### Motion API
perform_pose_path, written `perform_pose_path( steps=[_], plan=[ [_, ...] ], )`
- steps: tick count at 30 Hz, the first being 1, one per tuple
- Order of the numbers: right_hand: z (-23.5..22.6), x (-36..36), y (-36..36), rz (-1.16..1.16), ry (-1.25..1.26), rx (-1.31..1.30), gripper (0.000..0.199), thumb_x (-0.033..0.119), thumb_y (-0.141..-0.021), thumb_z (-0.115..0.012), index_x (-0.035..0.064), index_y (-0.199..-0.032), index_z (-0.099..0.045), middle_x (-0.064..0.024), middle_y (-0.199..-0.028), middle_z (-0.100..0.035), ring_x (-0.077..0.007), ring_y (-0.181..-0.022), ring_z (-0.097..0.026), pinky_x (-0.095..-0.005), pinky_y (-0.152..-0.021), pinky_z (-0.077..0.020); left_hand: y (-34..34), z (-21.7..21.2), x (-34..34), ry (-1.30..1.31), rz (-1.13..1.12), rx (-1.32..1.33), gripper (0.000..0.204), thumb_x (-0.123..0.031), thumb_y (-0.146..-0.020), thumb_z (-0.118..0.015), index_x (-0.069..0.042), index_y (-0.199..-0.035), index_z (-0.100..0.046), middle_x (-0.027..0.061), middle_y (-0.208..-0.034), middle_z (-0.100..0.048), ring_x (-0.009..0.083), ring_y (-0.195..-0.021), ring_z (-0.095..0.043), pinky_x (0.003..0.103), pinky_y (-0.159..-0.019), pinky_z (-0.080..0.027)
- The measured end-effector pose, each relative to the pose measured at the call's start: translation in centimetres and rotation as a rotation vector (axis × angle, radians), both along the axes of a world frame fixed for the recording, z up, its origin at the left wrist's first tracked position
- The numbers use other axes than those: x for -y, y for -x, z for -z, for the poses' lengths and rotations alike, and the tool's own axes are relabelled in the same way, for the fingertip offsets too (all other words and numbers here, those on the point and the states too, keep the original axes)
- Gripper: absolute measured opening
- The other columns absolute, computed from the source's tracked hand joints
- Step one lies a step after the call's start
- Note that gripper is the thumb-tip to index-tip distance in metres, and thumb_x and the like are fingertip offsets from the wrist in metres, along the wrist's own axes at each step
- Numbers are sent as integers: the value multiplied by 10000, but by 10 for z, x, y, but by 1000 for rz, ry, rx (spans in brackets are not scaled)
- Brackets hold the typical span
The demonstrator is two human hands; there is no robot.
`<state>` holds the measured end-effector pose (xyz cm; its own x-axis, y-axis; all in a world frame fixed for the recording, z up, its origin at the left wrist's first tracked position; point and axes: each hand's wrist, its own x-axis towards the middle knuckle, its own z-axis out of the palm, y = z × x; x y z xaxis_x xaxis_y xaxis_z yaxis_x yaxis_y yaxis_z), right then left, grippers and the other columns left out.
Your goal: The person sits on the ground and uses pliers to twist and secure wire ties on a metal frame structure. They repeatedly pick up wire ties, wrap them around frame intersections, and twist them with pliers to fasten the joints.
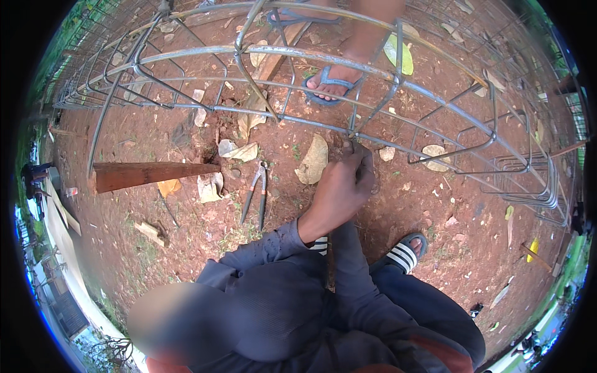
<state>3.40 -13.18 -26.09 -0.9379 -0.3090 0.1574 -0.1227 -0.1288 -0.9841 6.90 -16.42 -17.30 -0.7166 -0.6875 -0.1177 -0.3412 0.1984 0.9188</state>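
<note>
A long cage of steel reinforcing bars (429, 93) with bent stirrups spans the view in front of me. My left hand (342, 186) is at its lower bar, close to where a stirrup meets the bar (351, 133). Its fingers are pinched together, and what they hold is too small to make out. My right forearm (351, 255) reaches up beneath the left wrist. The right hand is mostly hidden behind the left, so its fingers cannot be read. Left of my hands, pincers (256, 196) with dark handles lie on the soil, jaws toward the cage.
Another person's foot in a blue flip-flop (331, 86) stands beyond the lower bar. A wooden beam (155, 176) sticks in from the left, and a plank (280, 53) lies under the cage. Dry leaves (313, 160) litter the red soil. More stirrups (535, 186) cluster at right.
</note>
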Motion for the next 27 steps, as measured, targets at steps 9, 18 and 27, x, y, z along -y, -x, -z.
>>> perform_pose_path(
  steps=[9,18,27],
  plan=[
    [-23,28,-1,94,116,852,348,249,-1031,-648,-17,-1255,-634,-72,-1133,-659,-157,-1033,-600,-330,-889,-482,-50,-20,27,-160,15,-68,229,-201,-954,-658,-17,-1083,-701,230,-710,-646,396,-594,-653,450,-580,-509],
    [40,-10,48,-377,832,1394,352,64,-1041,-587,-69,-1366,-564,-153,-1176,-698,-214,-942,-667,-356,-836,-530,-211,136,0,547,-443,826,532,-359,-910,-706,-103,-1355,-566,204,-1333,-545,366,-1203,-559,478,-900,-508],
    [49,-14,45,-360,606,1160,435,185,-1044,-617,-12,-1422,-531,-124,-1287,-666,-223,-1098,-652,-389,-969,-528,-275,206,-26,614,-251,784,449,-308,-927,-660,-83,-1301,-559,242,-1388,-484,434,-1244,-518,530,-963,-490]
  ],
)
